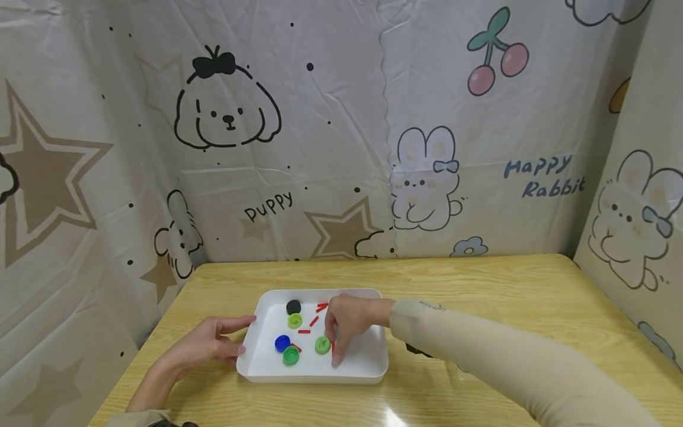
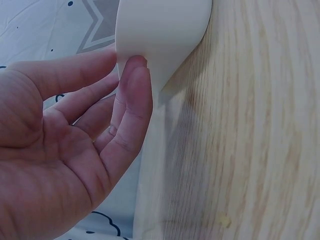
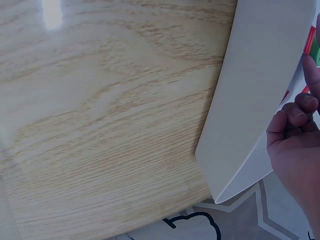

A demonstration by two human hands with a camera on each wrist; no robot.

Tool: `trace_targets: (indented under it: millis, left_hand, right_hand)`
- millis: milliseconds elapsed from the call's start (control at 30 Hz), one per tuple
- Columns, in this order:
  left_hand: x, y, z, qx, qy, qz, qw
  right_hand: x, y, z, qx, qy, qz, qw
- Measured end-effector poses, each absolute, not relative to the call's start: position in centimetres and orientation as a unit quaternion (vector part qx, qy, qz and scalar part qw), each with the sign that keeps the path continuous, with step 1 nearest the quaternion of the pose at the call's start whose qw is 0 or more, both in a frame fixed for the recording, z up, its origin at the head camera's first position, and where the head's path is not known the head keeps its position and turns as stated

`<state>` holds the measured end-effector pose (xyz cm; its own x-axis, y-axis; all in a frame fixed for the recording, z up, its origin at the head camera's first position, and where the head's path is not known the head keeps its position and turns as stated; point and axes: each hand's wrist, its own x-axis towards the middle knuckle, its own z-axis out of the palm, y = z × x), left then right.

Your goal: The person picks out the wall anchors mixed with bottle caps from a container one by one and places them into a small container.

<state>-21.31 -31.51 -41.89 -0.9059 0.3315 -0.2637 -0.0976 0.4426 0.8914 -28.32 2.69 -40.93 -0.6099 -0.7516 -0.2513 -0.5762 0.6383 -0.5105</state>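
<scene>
A white tray (image 1: 360, 362) holds small round caps and thin red sticks. My right hand (image 1: 349, 317) reaches down into its right half, thumb and forefinger pinching a short red stick (image 1: 333, 348) close to the tray floor. Right beside those fingertips lies a light green cap (image 1: 322, 345). In the right wrist view the tray wall partly hides the fingers (image 3: 297, 112) and the red piece (image 3: 309, 40). My left hand (image 1: 200, 344) stays at the tray's left end. Its extended fingers (image 2: 132, 90) touch the outer wall, as the left wrist view shows.
On the tray's left side are a black cap (image 1: 293, 306), a yellow-green cap (image 1: 295, 321), a blue cap (image 1: 283, 343) and a green cap (image 1: 290, 356). Several loose red sticks (image 1: 304, 331) lie among them. A wooden table (image 1: 453, 279) carries the tray; patterned cloth (image 1: 341, 148) hangs behind.
</scene>
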Motion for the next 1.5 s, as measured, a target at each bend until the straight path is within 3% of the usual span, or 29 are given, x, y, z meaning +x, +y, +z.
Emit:
trace_targets:
  millis: [1500]
  left_hand:
    - [-21.2, -31.4, -41.7, 0.065, 0.829, 0.517, 0.201]
  right_hand:
    - [-29.7, 4.5, -41.5, -0.411, 0.846, -0.237, 0.243]
